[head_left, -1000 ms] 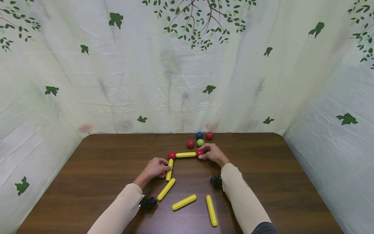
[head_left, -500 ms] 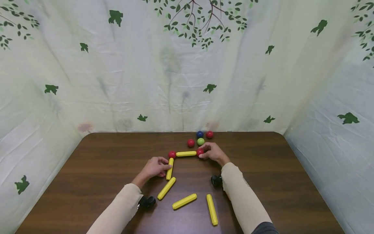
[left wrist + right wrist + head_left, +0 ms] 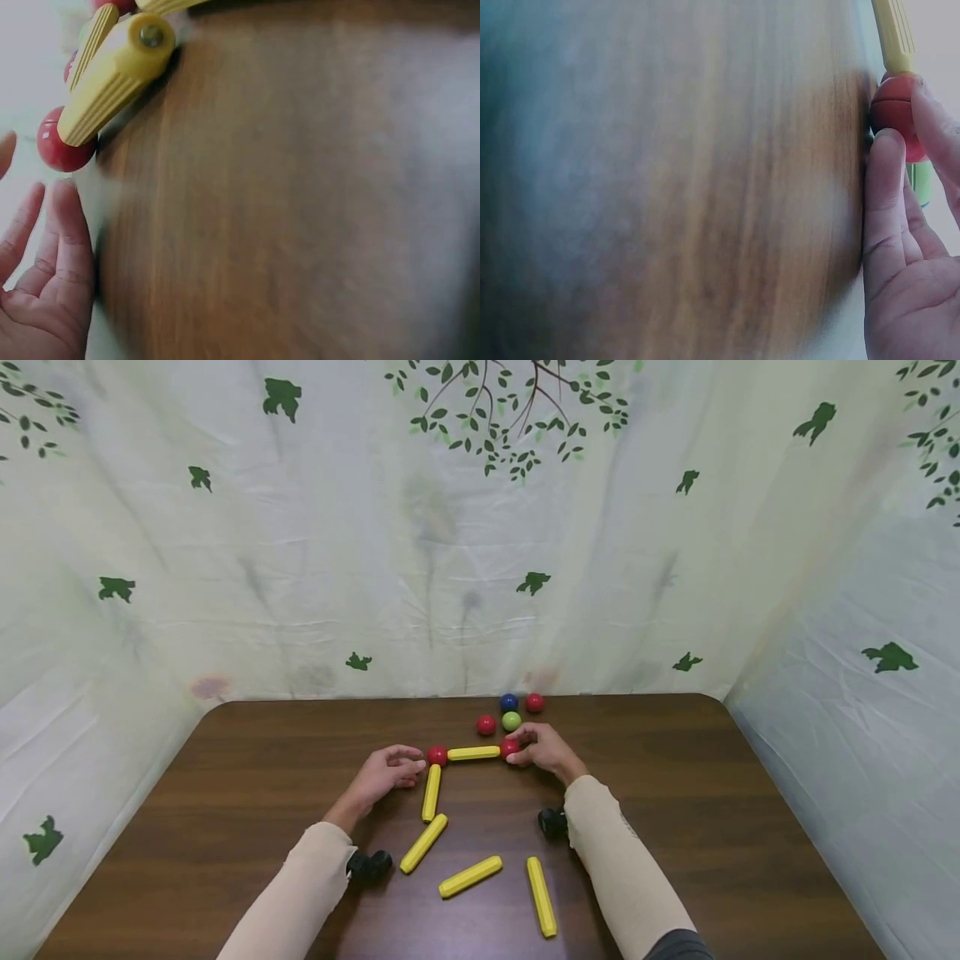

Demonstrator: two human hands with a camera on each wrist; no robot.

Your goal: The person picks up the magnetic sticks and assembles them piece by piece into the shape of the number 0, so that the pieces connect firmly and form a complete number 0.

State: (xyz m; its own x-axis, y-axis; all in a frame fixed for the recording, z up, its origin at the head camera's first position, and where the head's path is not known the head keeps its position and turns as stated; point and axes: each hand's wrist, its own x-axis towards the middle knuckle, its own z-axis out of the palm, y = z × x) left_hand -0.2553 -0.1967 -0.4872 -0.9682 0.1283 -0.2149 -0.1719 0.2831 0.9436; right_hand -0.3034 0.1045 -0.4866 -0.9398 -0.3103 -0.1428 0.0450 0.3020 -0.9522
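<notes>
My right hand (image 3: 550, 752) pinches a red ball (image 3: 509, 748) between thumb and fingers; the right wrist view shows that red ball (image 3: 894, 109) at the end of a yellow rod (image 3: 895, 34). In the head view this yellow rod (image 3: 474, 752) runs left to a second red ball (image 3: 437, 755). From there another yellow rod (image 3: 431, 793) extends toward the person. Just left of the second ball is my left hand (image 3: 386, 774), fingers fairly straight and holding nothing. In the left wrist view, its fingertips (image 3: 67, 191) come close to the red ball (image 3: 64, 142); whether they touch is unclear.
Loose yellow rods lie nearer the person: one at left (image 3: 423, 843), one in the middle (image 3: 470, 877), one at right (image 3: 542, 897). Behind the joined pieces sit a blue ball (image 3: 508, 703), a green ball (image 3: 512, 722) and two red balls, one at far right (image 3: 534, 702).
My left hand has let go of the near-side yellow rod and moved up and left, beside the left red ball. My right hand keeps its pinch on the other ball.
</notes>
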